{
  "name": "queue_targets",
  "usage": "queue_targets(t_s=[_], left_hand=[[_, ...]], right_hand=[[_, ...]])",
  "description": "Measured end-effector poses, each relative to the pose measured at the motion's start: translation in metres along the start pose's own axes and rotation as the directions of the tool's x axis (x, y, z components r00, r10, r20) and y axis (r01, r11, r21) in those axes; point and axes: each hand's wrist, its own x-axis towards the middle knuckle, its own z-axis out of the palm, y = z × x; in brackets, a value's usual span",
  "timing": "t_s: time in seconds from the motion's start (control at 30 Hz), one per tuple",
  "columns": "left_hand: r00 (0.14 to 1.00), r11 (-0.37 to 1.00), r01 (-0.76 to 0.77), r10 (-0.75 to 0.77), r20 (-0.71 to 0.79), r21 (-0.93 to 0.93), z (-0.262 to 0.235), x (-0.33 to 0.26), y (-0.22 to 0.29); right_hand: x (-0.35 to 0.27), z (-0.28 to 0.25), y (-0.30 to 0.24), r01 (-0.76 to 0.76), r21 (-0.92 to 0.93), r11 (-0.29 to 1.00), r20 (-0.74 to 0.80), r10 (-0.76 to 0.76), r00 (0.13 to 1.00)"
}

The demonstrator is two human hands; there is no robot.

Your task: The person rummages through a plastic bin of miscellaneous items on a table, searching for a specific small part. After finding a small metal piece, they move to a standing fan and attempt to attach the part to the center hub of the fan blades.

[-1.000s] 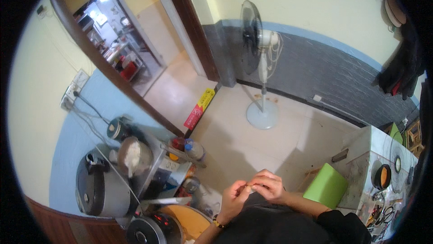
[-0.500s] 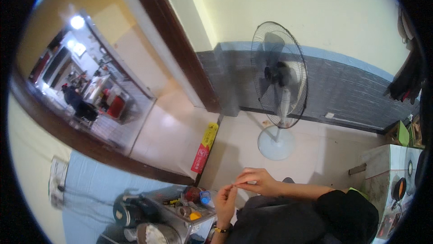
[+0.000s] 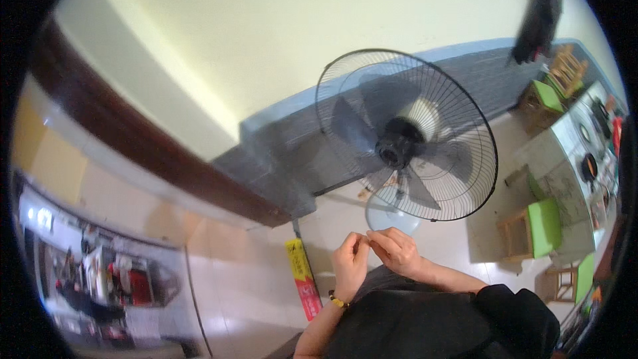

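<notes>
Head view: both hands' fingers [image 3: 367, 239] pinched together.

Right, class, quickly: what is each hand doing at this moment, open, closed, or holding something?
Left hand: fingers curled, fingertips pinched against the right hand's; anything held is too small to tell.
Right hand: fingers curled, pinching at the same spot; contents cannot be told.

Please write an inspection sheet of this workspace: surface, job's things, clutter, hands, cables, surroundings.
Surface: pale tiled floor; no worktable seen.
Job's things: something tiny pinched between both hands, too small to tell.
Clutter: yellow and red flat package on the floor by the wall.
Hands: left hand and right hand meet at the fingertips; gold bracelet on the left wrist.
Cables: nothing seen.
Surroundings: black-caged standing fan, grey brick wall panel, green-seated wooden stools, dark garment hanging on the wall.
</notes>
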Motion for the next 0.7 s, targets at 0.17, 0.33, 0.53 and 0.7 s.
queue_targets(t_s=[0.17, 0.33, 0.53, 0.7], left_hand=[[0.967, 0.997, -0.031, 0.05, 0.248, -0.077, 0.014, 0.081, -0.01], [0.919, 0.994, -0.075, 0.101, 0.382, -0.083, 0.026, 0.146, -0.027], [0.894, 0.987, -0.154, 0.162, 0.419, -0.053, 0.027, 0.22, -0.039], [0.687, 0.961, -0.272, 0.226, 0.69, -0.044, 0.039, 0.261, -0.042]], right_hand=[[0.024, 0.017, 0.035, -0.188, -0.277, 0.942, -0.182, 0.14, 0.973], [0.038, 0.03, 0.096, -0.409, -0.304, 0.86, -0.398, 0.276, 0.875], [0.041, 0.055, 0.121, -0.436, -0.477, 0.763, -0.535, 0.142, 0.833], [0.043, 0.078, 0.122, -0.549, -0.506, 0.665, -0.654, 0.119, 0.747]])
